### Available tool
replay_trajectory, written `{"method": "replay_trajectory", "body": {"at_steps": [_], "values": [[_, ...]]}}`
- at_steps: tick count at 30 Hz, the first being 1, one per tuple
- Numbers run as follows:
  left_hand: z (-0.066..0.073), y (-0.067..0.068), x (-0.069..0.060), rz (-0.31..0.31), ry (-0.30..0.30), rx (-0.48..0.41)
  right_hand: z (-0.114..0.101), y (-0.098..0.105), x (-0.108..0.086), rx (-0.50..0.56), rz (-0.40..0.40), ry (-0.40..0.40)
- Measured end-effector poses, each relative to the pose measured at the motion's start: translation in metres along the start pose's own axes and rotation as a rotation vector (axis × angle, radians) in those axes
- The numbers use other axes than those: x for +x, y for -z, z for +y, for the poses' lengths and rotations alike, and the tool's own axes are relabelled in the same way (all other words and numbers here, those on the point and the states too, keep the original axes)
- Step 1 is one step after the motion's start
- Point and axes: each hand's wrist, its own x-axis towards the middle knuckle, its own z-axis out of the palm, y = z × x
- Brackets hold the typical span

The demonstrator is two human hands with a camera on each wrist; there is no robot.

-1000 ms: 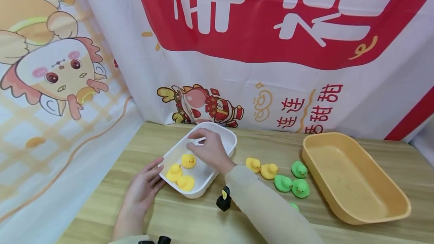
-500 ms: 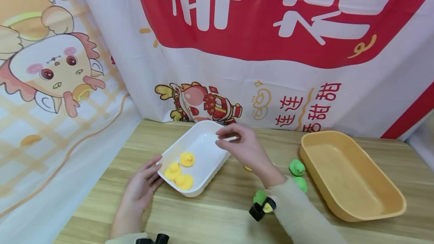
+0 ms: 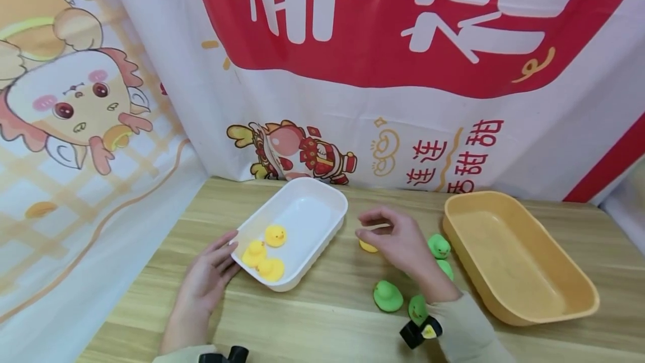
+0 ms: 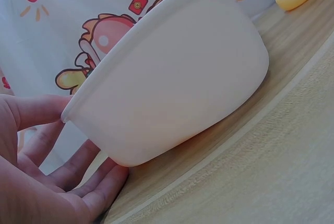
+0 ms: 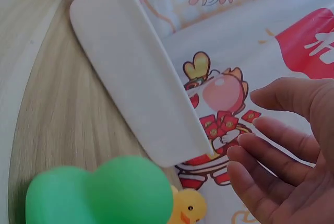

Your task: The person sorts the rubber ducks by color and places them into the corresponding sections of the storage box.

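Note:
My left hand touches the near left end of a white plastic bin. In the left wrist view its relaxed fingers rest against the bin's rim and end wall. Three yellow rubber ducks lie at the bin's near end. To the right of the bin, my right hand hovers with loosely bent fingers and nothing in them. Just below its fingertips a yellow duck is partly hidden by the hand. The right wrist view shows a yellow duck behind a green one.
Several green rubber ducks lie on the wooden table around my right forearm, some partly covered by it. Farther right stands an orange-yellow plastic bin with nothing in it. A printed cloth hangs behind the table.
My right hand has moved right, from above the white bin to above the yellow duck beside it. The left hand stays at the bin. Ducks in the bin have not moved.

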Motion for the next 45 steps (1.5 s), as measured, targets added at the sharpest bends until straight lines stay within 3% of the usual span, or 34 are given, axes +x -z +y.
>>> {"method": "replay_trajectory", "body": {"at_steps": [8,16,22,45], "values": [[0.001,-0.001,-0.002,-0.003,0.000,-0.008,0.014,0.009,0.003,-0.193,-0.007,0.077],[0.002,-0.002,-0.002,-0.007,0.007,-0.013,0.028,0.014,0.009,-0.367,-0.052,0.077],[0.004,0.000,-0.002,-0.010,0.004,-0.015,0.034,0.013,0.012,-0.401,-0.078,0.117],[0.001,0.001,-0.001,-0.003,-0.001,-0.013,0.040,0.008,0.011,-0.419,-0.084,0.086]]}}
